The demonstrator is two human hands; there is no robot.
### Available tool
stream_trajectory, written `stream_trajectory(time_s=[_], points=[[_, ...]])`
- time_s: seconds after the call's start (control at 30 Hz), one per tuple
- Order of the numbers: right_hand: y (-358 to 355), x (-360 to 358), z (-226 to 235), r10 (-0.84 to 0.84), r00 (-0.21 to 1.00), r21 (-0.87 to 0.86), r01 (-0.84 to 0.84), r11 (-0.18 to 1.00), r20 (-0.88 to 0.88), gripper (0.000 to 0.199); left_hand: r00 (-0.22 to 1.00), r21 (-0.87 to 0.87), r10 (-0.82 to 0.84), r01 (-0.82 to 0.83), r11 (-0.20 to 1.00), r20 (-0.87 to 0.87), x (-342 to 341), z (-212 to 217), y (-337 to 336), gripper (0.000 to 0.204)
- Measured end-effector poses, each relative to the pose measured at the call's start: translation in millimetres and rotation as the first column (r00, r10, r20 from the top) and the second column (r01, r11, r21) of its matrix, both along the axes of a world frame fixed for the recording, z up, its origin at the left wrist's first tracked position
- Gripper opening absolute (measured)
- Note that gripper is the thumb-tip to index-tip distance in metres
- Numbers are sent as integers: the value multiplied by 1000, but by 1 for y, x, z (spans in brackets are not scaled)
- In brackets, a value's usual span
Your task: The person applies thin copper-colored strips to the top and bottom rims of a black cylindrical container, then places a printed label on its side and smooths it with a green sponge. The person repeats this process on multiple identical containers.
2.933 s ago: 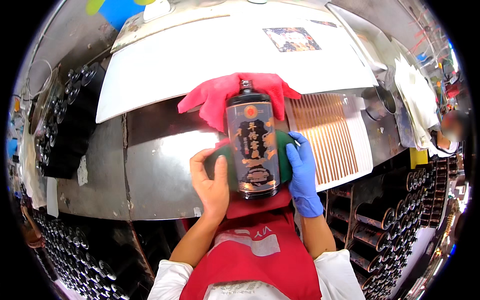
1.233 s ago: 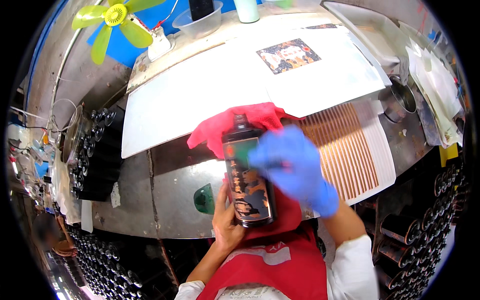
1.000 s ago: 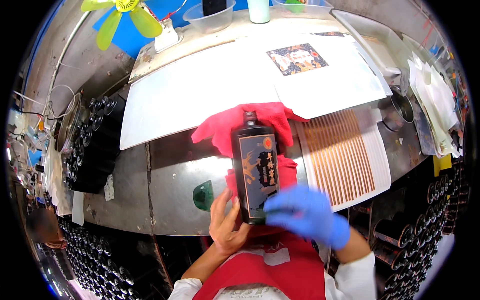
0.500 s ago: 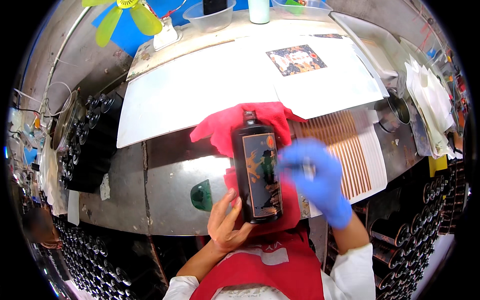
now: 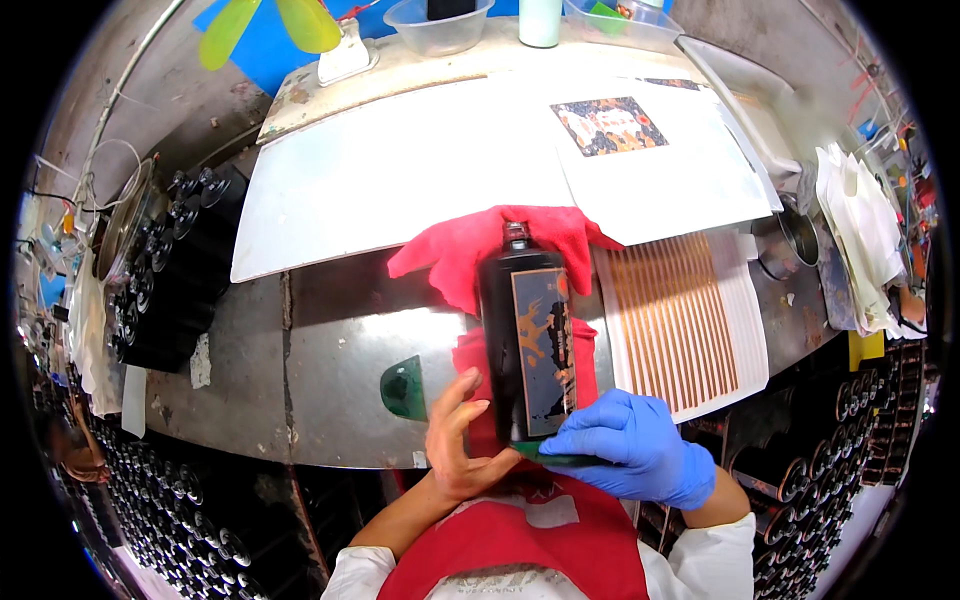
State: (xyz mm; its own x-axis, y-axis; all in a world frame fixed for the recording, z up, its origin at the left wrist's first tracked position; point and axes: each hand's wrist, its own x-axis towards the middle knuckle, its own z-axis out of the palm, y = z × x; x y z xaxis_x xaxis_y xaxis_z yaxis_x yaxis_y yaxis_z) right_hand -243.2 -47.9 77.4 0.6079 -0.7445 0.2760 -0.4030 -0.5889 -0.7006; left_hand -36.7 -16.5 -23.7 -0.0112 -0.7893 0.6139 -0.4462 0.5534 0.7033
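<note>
A black bottle (image 5: 497,340) with a dark, gold-patterned label (image 5: 540,350) lies on a red cloth (image 5: 440,255), its neck pointing away from me. My right hand (image 5: 640,450), in a blue glove, pinches a thin dark green scraper (image 5: 565,459) against or just beside the bottle's base. On the base's left side is my bare left hand (image 5: 458,440). Its fingers are spread and raised off the bottle, and the thumb reaches the base near the scraper's end; whether it touches is hard to tell. A second rounded green scraper (image 5: 403,388) lies on the metal table to the left.
Right of the bottle lies a sheet of brown-gold strips (image 5: 680,325), with a metal cup (image 5: 790,238) beyond. A white board (image 5: 400,170) and a patterned print (image 5: 610,126) lie behind. Black bottles (image 5: 180,270) stand at left, and many more fill both lower sides. A fan (image 5: 270,25) is at upper left.
My right hand has come down from the label's right side, where it was blurred, to the bottle's base. The bottle has rolled slightly, its label facing further right. My left fingers have lifted off its side.
</note>
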Motion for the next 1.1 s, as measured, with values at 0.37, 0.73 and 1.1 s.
stream_trajectory(time_s=[0.37,0.73,1.1], points=[[-54,33,-8,-49,990,-583,-38,812,-133,27,997,96,-72,70,993,19,0,9,-4,88],[101,-143,-97,-969,-146,922,363,135,200,16,990,149,-102,87,985,100,-16,14,-13,100],[84,-240,-150,-982,9,718,684,-133,-191,30,981,108,-84,65,992,174,-12,25,-5,92]])
